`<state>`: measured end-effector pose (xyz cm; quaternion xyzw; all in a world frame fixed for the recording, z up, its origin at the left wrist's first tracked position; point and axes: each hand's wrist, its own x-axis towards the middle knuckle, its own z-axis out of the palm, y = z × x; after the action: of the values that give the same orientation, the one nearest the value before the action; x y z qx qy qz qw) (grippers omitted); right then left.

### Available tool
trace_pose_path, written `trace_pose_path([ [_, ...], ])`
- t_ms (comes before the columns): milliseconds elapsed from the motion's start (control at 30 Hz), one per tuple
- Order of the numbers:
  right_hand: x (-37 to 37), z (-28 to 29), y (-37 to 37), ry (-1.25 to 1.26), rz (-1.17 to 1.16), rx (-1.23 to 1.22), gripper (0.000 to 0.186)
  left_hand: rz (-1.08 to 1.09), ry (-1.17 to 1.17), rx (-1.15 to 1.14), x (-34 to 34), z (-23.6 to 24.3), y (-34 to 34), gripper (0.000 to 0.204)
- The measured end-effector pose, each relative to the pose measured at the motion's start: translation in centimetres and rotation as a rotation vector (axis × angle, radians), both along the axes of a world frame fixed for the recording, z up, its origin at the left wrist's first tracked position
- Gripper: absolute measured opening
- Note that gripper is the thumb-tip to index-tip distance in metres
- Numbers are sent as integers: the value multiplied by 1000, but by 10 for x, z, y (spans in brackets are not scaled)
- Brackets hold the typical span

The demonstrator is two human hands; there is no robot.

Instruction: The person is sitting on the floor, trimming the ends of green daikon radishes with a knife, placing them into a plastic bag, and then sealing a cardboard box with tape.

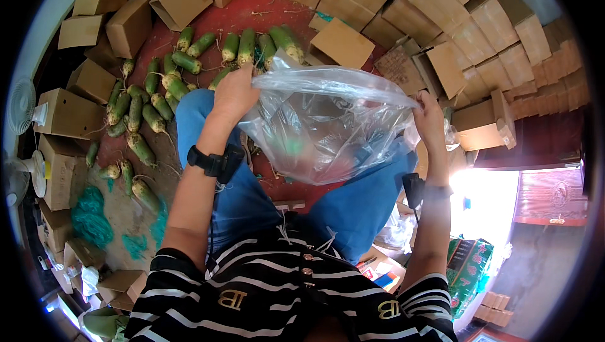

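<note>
A large clear plastic bag (328, 127) is stretched between my two hands above my knees, its gathered rim running nearly level from one side to the other. My left hand (237, 95) is closed on the rim's left end. At the right end, my right hand (430, 118) pinches the same rim. The bag's body sags between my legs and looks slack; through it I see blurred shapes that I cannot make out. Beyond my left hand, several long green radishes (247, 47) with pale ends lie on the red floor covering.
More green radishes (142, 150) lie to the left. Open cardboard boxes (70, 114) line the left side and back, with stacked cartons (485, 33) at the right. A white fan (23, 105) stands far left. Green netting (92, 217) lies on the floor. A green patterned sack (467, 272) sits lower right.
</note>
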<state>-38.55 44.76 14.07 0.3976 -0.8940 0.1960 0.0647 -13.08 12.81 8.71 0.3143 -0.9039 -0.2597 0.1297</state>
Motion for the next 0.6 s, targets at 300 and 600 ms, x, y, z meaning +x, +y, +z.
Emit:
trace_pose_path([
  [300, -25, -46, -54, -342, -117, -112, 17, 15, 310, -666, -49, 9, 41, 33],
  [600, -61, -63, -56, -593, 32, 112, 14, -707, -657, -29, -128, -99, 44, 35],
])
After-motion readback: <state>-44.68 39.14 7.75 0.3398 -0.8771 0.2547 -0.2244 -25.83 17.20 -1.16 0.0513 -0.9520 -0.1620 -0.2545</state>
